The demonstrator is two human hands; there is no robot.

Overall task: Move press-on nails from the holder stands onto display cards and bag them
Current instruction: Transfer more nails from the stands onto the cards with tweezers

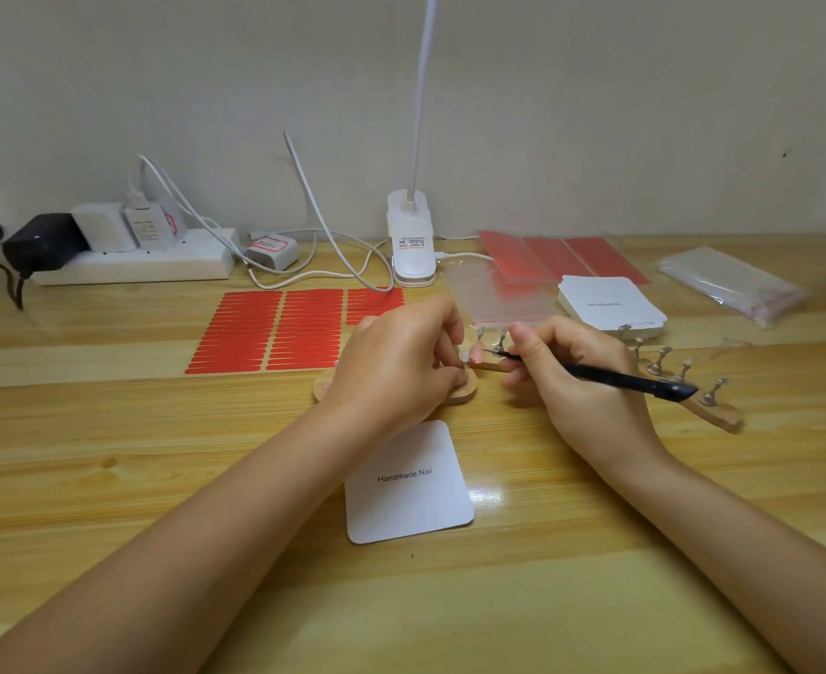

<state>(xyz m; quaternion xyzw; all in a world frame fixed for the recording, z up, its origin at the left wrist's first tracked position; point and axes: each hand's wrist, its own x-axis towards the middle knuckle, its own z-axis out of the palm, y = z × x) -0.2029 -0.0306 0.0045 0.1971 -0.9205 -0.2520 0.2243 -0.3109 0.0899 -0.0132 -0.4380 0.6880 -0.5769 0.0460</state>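
The display card (408, 484) lies below my hands; my left hand (396, 362) pinches a nail stand (464, 360), my right hand (571, 377) grips a black tool (615, 379).

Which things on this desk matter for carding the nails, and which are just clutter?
Job: nail on its holder stand, black tool, display card, card stack, clear bags, red adhesive strips.
Clutter: power strip, chargers, clip lamp.
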